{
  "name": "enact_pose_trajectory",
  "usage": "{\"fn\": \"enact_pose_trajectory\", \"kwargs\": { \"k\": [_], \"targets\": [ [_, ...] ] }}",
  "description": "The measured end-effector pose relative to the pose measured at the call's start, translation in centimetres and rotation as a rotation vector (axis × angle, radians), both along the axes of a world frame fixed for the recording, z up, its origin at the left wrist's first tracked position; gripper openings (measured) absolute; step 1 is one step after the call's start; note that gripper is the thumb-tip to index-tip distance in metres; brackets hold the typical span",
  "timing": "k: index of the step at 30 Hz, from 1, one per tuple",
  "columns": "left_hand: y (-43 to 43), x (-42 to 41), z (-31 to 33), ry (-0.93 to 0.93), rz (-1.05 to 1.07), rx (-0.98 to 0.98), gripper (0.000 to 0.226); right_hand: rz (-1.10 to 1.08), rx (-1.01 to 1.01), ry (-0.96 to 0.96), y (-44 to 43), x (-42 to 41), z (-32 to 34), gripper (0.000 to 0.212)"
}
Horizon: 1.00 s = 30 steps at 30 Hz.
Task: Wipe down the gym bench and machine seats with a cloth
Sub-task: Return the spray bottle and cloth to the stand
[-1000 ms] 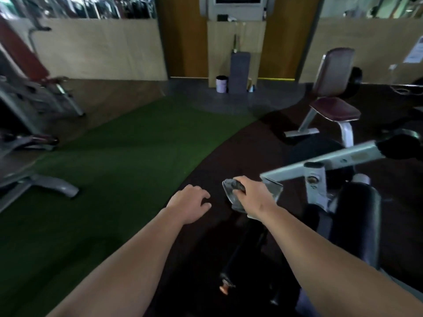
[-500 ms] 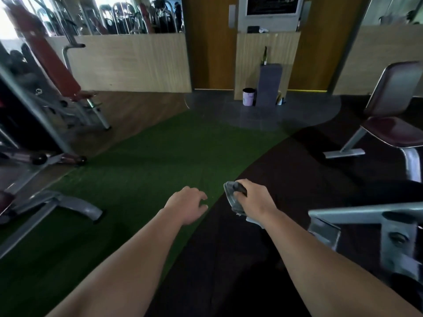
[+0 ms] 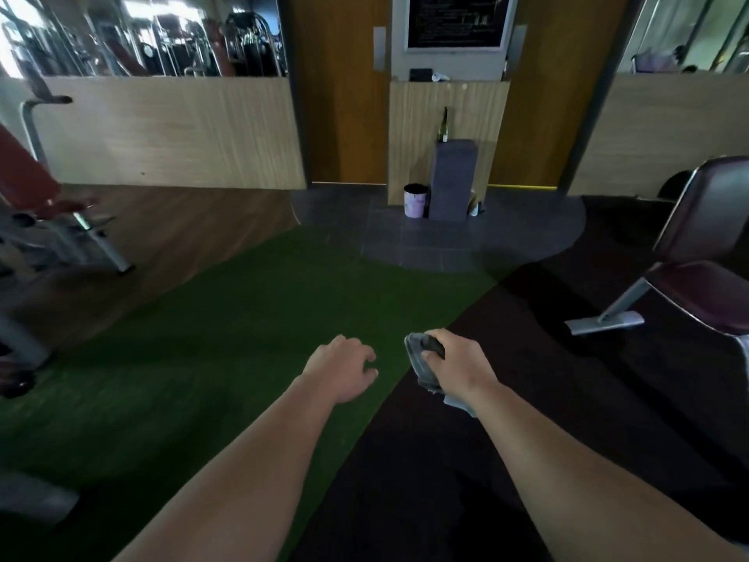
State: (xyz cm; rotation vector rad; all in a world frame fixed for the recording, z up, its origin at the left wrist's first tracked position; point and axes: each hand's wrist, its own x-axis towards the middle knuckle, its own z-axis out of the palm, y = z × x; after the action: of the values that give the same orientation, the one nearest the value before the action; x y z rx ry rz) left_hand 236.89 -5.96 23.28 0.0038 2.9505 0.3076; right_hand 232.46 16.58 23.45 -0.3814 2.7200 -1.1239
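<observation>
Two hands out front, between machines.
Right hand (image 3: 454,369) clamps the crumpled grey cloth (image 3: 423,358), ready for wiping; left hand (image 3: 344,369) loosely curled, empty.

Green turf (image 3: 227,358) meets black flooring (image 3: 567,399) in a wood-panelled gym.
A grey cloth (image 3: 421,365) sits in the right hand (image 3: 458,369); the machine seat (image 3: 697,285) is dark maroon, the bench pad (image 3: 24,176) red, the bin (image 3: 415,200) pale lilac.

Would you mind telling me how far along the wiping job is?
Nothing shows as wiped. In hand: the right hand grips the cloth over bare floor; the left hand is empty. Left: the maroon seat at right and the red bench at left, neither being touched.
</observation>
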Motion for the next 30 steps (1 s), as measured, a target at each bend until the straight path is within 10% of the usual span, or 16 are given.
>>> {"fn": "enact_pose_trajectory", "kwargs": {
  "k": [30],
  "targets": [
    [2.0, -90.6, 0.6, -0.038, -0.26, -0.1, 0.05, -0.258, 0.047, 0.063, 1.8, -85.8, 3.1, 0.038]
  ]
}}
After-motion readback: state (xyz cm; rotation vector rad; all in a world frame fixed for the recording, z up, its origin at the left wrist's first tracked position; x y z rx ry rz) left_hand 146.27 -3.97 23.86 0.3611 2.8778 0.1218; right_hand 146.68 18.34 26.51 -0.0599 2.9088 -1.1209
